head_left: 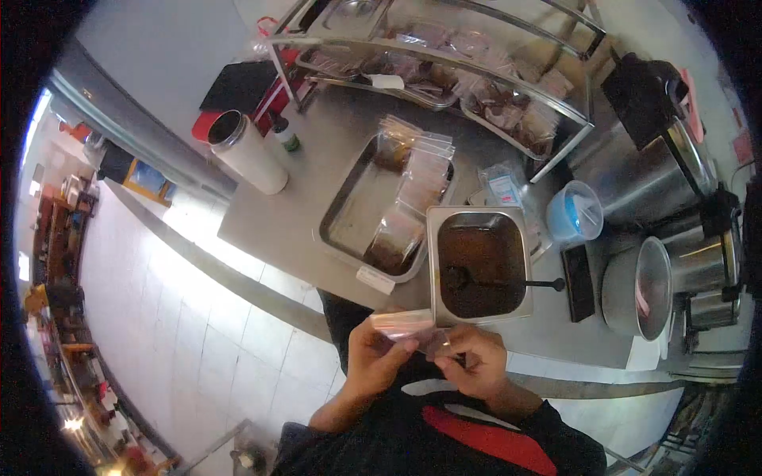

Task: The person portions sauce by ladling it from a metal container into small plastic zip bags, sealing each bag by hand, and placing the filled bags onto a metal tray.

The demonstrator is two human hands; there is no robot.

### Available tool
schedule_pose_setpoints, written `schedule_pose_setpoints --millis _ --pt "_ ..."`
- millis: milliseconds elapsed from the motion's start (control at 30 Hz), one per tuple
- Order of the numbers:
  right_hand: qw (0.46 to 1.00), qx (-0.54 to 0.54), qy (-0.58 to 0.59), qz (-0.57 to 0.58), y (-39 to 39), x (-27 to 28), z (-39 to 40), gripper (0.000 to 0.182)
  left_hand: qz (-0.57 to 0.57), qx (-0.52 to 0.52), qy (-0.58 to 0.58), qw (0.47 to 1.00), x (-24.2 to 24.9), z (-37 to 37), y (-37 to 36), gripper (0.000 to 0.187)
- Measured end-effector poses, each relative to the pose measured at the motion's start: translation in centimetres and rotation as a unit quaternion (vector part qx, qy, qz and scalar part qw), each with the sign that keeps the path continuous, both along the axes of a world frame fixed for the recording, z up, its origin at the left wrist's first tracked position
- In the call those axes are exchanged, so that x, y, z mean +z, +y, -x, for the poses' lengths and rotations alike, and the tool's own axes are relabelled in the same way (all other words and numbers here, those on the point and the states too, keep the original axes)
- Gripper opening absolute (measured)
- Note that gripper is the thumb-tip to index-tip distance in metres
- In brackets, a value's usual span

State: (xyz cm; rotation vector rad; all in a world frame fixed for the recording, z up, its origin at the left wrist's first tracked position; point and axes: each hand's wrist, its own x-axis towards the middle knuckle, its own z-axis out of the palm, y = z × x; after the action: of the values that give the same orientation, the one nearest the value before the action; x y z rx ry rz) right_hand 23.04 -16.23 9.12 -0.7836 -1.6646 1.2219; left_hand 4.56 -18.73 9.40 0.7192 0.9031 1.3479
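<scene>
A white cylinder (248, 151) stands near the counter's left edge, a small green-capped bottle (286, 136) just beside it; a blue lidded tub (573, 211) sits right of the trays. A wire rack (444, 59) of bagged goods lines the back; steel pots (659, 274) crowd the right.

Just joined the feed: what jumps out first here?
Both hands, left hand and right hand, pinch a small clear plastic bag at the counter's near edge. Just beyond them sits a steel pan of dark sauce with a ladle in it, and left of it a tray of filled bags.
</scene>
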Motion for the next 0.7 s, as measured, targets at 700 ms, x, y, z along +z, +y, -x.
schedule_pose_setpoints --millis 700 --pt "0.989 0.056 -0.13 -0.05 4.2 4.7 -2.5 0.015 -0.192 -0.013 0.407 0.893 2.8 2.9 3.6 0.018"
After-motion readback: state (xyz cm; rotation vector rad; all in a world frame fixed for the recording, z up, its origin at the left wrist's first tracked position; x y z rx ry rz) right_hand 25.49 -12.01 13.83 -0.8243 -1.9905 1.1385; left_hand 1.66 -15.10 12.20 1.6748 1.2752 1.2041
